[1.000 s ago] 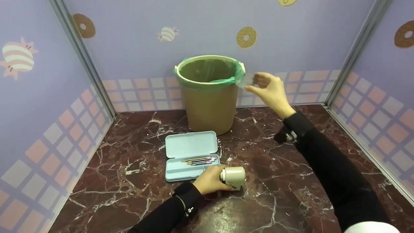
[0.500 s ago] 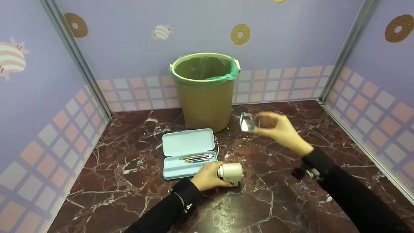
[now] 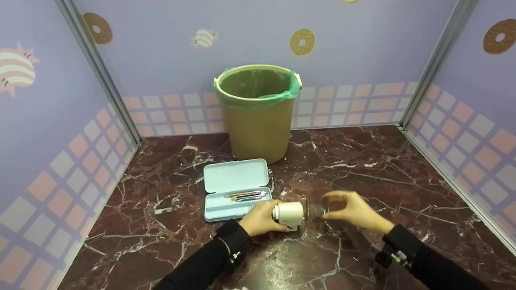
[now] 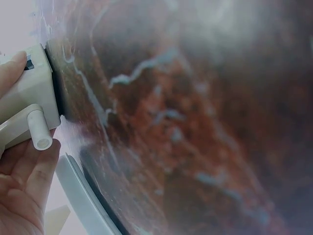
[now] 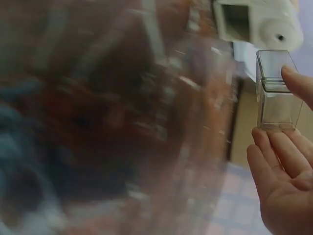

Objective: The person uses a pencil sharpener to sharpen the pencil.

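Observation:
A cream hand-crank pencil sharpener (image 3: 291, 211) stands on the marble-patterned table, gripped by my left hand (image 3: 261, 220). Its crank handle (image 4: 39, 128) shows in the left wrist view, between thumb and fingers. My right hand (image 3: 351, 210) pinches a clear plastic shavings drawer (image 5: 278, 105) by its sides, thumb on one face and fingertips on the opposite one. The drawer is just right of the sharpener, close to it and apart. In the right wrist view, the sharpener's square drawer opening (image 5: 235, 22) faces the drawer.
Behind my left hand lies an open light-blue pencil case (image 3: 236, 175) with several pencils (image 3: 246, 195) in it. A tan bin (image 3: 258, 129) with a green liner (image 3: 282, 96) stands at the back. Patterned walls (image 3: 161, 60) enclose the table (image 3: 161, 249) at the back and sides.
My right hand has brought the clear drawer from beside the bin's rim down and toward me, to the sharpener's right side. The left hand still holds the sharpener in place.

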A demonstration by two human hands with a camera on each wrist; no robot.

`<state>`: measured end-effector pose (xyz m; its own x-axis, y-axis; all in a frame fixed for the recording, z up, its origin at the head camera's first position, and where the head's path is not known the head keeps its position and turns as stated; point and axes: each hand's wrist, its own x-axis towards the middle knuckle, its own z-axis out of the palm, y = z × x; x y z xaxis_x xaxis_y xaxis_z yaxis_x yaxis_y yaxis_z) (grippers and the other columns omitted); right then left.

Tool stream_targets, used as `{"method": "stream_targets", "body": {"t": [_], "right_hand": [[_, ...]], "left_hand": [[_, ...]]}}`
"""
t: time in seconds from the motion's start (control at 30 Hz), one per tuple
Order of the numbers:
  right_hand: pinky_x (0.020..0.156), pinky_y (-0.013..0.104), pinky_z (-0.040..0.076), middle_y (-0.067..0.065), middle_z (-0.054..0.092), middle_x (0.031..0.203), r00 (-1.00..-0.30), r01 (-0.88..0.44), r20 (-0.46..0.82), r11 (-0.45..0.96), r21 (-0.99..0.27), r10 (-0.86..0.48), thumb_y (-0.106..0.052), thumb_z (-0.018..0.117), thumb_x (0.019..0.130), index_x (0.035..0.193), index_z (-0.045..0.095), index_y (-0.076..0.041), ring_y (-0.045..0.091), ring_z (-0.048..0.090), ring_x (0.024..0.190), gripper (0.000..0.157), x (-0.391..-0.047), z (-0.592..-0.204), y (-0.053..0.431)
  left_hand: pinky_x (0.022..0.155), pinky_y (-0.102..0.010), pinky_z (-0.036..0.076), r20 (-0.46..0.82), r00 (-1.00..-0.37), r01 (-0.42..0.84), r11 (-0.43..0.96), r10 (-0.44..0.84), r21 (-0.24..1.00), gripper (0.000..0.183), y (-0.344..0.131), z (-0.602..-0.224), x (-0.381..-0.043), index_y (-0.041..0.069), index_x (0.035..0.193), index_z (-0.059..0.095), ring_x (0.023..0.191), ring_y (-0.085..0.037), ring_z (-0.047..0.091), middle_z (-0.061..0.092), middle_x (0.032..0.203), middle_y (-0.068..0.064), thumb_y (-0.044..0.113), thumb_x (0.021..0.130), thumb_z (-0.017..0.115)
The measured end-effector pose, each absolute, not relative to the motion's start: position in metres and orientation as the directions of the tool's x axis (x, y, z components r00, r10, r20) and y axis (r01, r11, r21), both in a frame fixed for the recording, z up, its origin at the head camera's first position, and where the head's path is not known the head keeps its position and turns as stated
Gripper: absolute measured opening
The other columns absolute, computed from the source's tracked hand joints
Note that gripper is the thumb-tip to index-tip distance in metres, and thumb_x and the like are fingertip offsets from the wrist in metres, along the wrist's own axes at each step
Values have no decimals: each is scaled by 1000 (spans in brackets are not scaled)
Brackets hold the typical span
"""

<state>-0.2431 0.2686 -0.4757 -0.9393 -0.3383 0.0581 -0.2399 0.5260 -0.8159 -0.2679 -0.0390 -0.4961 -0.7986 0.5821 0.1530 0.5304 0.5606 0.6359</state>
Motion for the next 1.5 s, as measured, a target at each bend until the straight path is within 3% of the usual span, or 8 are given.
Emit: {"method": "stream_targets", "body": {"t": [0.27,0.4,0.77,1.27,1.5], "right_hand": [[98,46,57,30,70,125,-912,-276,48,523,-806,-408,-19,87,79,130,60,10,43,70,115,65,-237,-502,259],[100,49,55,31,68,127,-905,-281,42,519,-807,-424,-20,88,78,130,60,10,44,69,116,66,-239,-504,253],[101,45,56,30,66,132,-889,-289,48,477,-830,-455,-20,87,79,132,60,9,43,69,119,66,-246,-506,242],[98,37,58,24,73,123,-852,-335,74,431,-838,-519,-17,88,79,127,64,7,37,73,113,59,-256,-510,218],[95,28,59,20,76,116,-841,-348,99,392,-852,-532,-14,88,77,121,68,5,20,75,106,52,-258,-512,209]], "left_hand": [[80,-22,55,133,-794,520,551,593,653,52,-39,-496,-268,6,110,69,86,-12,68,77,101,-7,24,67,94],[80,-22,55,137,-794,521,547,592,655,52,-40,-495,-268,5,109,69,86,-13,69,77,101,-8,23,67,94],[78,-21,54,148,-797,529,560,585,637,54,-39,-495,-268,5,110,69,84,-12,68,77,100,-8,24,67,95],[75,-21,54,183,-787,554,545,589,629,52,-40,-497,-269,5,108,69,80,-9,66,77,96,-7,24,66,95],[76,-20,54,195,-778,567,535,597,627,51,-40,-497,-269,5,107,70,81,-10,66,77,97,-8,23,67,95]]}}
